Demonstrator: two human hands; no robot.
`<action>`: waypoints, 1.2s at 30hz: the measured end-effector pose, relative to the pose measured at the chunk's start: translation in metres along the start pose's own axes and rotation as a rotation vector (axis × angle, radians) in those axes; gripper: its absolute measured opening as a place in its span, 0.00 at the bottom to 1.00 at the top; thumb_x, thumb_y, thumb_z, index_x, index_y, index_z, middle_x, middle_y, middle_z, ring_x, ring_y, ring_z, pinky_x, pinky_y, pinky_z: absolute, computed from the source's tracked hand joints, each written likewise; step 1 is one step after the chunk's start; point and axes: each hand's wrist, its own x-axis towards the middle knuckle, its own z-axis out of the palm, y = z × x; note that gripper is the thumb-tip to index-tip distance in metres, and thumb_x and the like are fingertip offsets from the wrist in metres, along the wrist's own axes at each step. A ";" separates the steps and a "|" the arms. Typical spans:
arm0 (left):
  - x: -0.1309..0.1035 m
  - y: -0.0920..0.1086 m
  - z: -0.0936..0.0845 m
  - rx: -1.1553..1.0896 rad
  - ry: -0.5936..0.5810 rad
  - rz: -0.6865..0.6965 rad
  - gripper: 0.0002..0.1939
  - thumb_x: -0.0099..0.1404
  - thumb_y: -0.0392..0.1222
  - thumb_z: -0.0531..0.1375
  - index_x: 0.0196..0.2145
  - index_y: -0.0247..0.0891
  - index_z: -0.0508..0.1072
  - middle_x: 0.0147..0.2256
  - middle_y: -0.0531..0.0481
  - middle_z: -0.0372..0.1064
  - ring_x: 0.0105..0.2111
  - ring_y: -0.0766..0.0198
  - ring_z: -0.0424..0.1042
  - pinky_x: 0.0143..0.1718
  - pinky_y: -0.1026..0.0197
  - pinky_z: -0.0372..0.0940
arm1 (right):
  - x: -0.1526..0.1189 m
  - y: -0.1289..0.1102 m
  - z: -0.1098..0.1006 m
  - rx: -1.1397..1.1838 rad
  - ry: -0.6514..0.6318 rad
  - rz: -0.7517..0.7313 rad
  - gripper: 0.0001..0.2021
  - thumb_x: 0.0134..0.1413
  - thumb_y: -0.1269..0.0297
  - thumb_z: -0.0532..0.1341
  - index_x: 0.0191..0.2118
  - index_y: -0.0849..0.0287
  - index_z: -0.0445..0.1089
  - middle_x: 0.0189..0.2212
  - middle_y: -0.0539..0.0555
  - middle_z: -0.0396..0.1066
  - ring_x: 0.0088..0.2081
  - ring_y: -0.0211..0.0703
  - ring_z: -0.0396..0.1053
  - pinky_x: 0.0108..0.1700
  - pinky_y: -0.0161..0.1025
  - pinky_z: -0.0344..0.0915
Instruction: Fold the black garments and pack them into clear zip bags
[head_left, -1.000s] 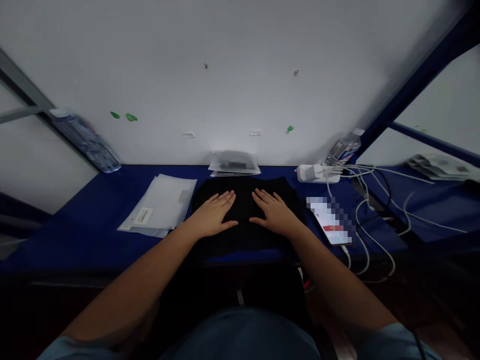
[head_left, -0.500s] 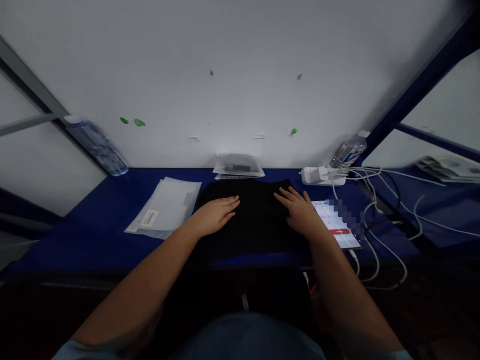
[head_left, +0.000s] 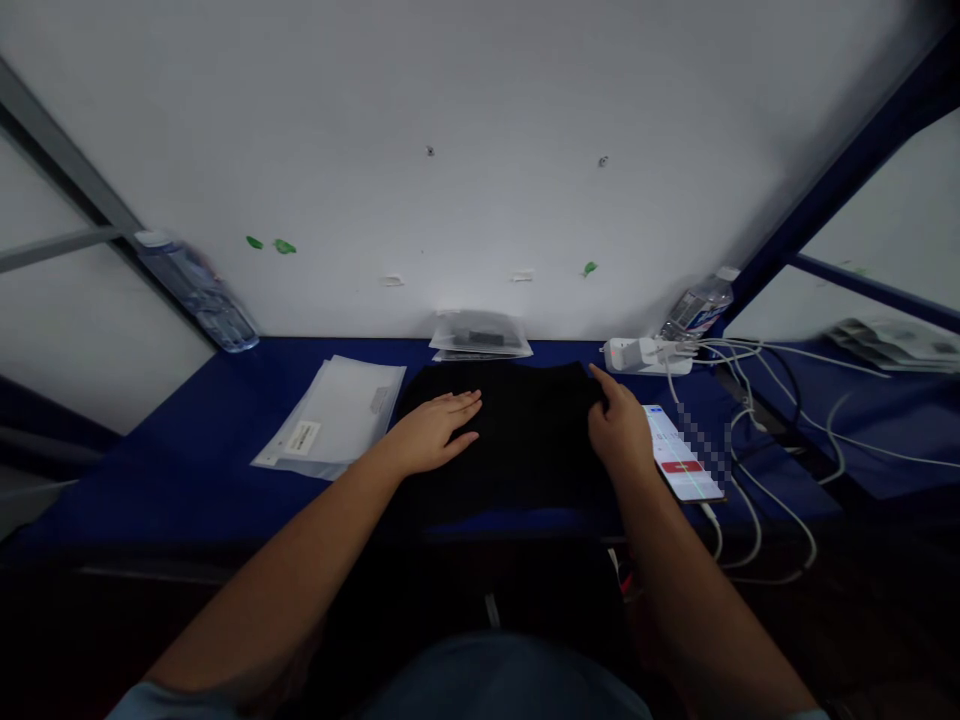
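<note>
We find a soft black fabric piece point(head_left: 517, 440) lying mostly flat on the blue tabletop point(head_left: 180, 450), in the middle of the work area. We judge the laying-out largely done: the cloth is spread broad and we note no large bunching, though its darkness hides seams, layers and small creases. The right-hand edge appears to be the part under attention.

The left hand point(head_left: 431, 432) rests on the cloth's left part, fingers extended and palm down, grasping nothing. The right hand point(head_left: 622, 420) is at the far right corner, index finger extended and the others curled; we cannot tell whether it pinches the edge.

Just left of the cloth we record frosted, translucent plastic bags point(head_left: 337, 410) with a white label, touched by neither hand. More clear plastic packets point(head_left: 465, 345) lean against the white wall point(head_left: 487, 100) behind. We see no cloth going into any bag. A lit smartphone point(head_left: 686, 480) lies beside the right hand, near a white power strip point(head_left: 622, 357).
</note>
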 end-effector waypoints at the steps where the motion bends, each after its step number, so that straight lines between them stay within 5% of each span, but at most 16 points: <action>1: 0.000 0.000 0.001 -0.001 -0.003 0.001 0.28 0.76 0.50 0.50 0.67 0.33 0.60 0.69 0.39 0.54 0.68 0.55 0.56 0.69 0.49 0.52 | -0.001 -0.003 0.001 0.029 -0.003 -0.042 0.32 0.56 0.73 0.50 0.67 0.58 0.63 0.48 0.63 0.74 0.51 0.57 0.72 0.58 0.56 0.68; 10: 0.002 -0.001 0.001 0.050 0.018 -0.045 0.26 0.76 0.47 0.47 0.66 0.34 0.62 0.68 0.40 0.57 0.67 0.55 0.59 0.69 0.49 0.53 | 0.007 -0.062 0.010 -0.038 -0.234 -0.334 0.34 0.56 0.78 0.51 0.69 0.58 0.59 0.61 0.63 0.66 0.60 0.53 0.67 0.62 0.50 0.65; 16: 0.000 -0.005 0.000 0.055 0.066 -0.128 0.26 0.76 0.45 0.45 0.64 0.33 0.65 0.66 0.42 0.60 0.67 0.56 0.60 0.68 0.49 0.54 | 0.000 -0.086 0.034 -0.182 -0.333 -0.549 0.30 0.63 0.73 0.52 0.70 0.57 0.58 0.61 0.62 0.68 0.63 0.53 0.65 0.65 0.54 0.59; 21: 0.001 -0.007 0.002 0.028 0.073 -0.160 0.27 0.75 0.46 0.44 0.65 0.33 0.65 0.67 0.42 0.59 0.66 0.57 0.60 0.68 0.50 0.55 | -0.008 -0.079 0.047 -0.203 -0.402 -0.509 0.27 0.68 0.62 0.52 0.68 0.67 0.58 0.66 0.65 0.62 0.67 0.56 0.58 0.69 0.57 0.52; 27: 0.001 -0.008 0.004 -0.012 0.094 -0.170 0.26 0.75 0.45 0.44 0.65 0.36 0.65 0.67 0.44 0.58 0.67 0.58 0.59 0.67 0.48 0.56 | -0.010 -0.068 0.046 -0.090 -0.495 -0.507 0.24 0.70 0.61 0.48 0.68 0.59 0.60 0.68 0.60 0.59 0.71 0.55 0.51 0.70 0.65 0.45; 33: -0.001 -0.008 0.001 -0.031 0.132 -0.194 0.26 0.76 0.46 0.44 0.65 0.36 0.64 0.68 0.45 0.57 0.67 0.59 0.58 0.68 0.49 0.55 | 0.005 -0.049 0.043 0.216 -0.172 -0.215 0.25 0.67 0.62 0.51 0.66 0.62 0.62 0.66 0.64 0.62 0.68 0.50 0.56 0.70 0.54 0.53; 36: -0.001 -0.008 0.000 -0.021 0.154 -0.223 0.26 0.76 0.45 0.43 0.65 0.35 0.64 0.67 0.44 0.58 0.67 0.58 0.59 0.68 0.49 0.55 | 0.006 -0.044 0.043 0.252 -0.199 -0.154 0.26 0.64 0.61 0.56 0.66 0.60 0.63 0.66 0.64 0.61 0.67 0.51 0.59 0.69 0.53 0.55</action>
